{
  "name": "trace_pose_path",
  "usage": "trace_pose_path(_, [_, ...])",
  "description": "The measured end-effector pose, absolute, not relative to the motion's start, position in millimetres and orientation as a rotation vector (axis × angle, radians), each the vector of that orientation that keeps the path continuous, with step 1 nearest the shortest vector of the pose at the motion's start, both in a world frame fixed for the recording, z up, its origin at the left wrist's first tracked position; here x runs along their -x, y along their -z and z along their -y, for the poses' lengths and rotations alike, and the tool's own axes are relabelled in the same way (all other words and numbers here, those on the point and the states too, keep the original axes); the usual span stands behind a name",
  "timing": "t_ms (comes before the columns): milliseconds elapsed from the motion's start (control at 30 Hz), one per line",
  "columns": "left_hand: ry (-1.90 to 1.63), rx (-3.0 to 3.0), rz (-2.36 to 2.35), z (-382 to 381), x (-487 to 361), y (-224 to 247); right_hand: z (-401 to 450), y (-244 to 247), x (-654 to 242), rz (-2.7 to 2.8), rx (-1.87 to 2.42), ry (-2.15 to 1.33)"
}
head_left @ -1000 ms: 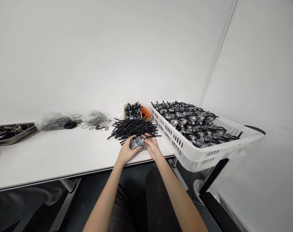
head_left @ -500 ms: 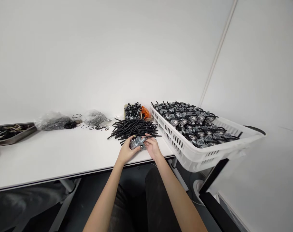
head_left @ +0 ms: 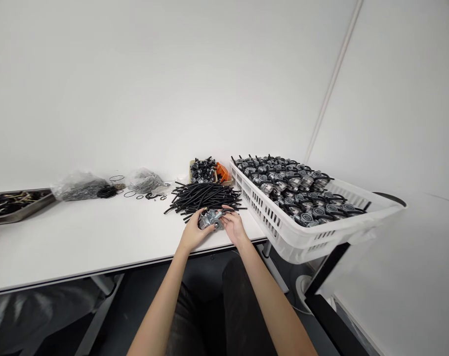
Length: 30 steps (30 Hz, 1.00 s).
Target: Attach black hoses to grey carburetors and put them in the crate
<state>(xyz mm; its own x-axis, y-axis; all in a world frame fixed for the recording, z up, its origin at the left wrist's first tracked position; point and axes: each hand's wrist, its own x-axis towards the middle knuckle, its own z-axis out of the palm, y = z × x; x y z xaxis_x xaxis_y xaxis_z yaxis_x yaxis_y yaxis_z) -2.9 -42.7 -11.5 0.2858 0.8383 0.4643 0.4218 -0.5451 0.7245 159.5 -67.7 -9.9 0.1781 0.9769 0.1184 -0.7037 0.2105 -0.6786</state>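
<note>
Head view; L hand point(head_left: 195, 231) gripping a silvery metal part point(head_left: 210, 218), thumb on near side, fingers curled round far side; R hand point(head_left: 233, 227) partly closed at the part's right end, fingertips about a short black piece point(head_left: 227, 210), prob. a hose end; can't tell if it's fixed to the metal or only pinched there.

Change vs 1 s ago: R fingers then lay across the top of the part; now drawn back to its right end, so more bare metal shows betw. the 2 hands; L grip looks same throughout; vs 0.5 s ago v. little diff., R fingers a touch more settled round the black piece. My read: L steadies, R does the fine work, attention now on that right end; part itself hasn't left the hands.

Part's location: just above near edge of white table point(head_left: 98, 237), in front of pile of black tubes point(head_left: 205, 194); apart from white basket point(head_left: 302, 242) at right, which holds many metal units w/ black hoses point(head_left: 294, 180). Behind pile: black fittings point(head_left: 203, 170) in a yellowish tray, orange bin point(head_left: 222, 172) beside; 2 clear bags off to left, unmoved.
</note>
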Motion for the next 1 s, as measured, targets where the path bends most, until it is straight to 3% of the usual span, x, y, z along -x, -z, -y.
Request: trace_pose_path(1000, [-1.190,-2.121,-1.122,42.9,3.6,11.7,64.1,15.4,-157.4,0.665,0.576,-1.221])
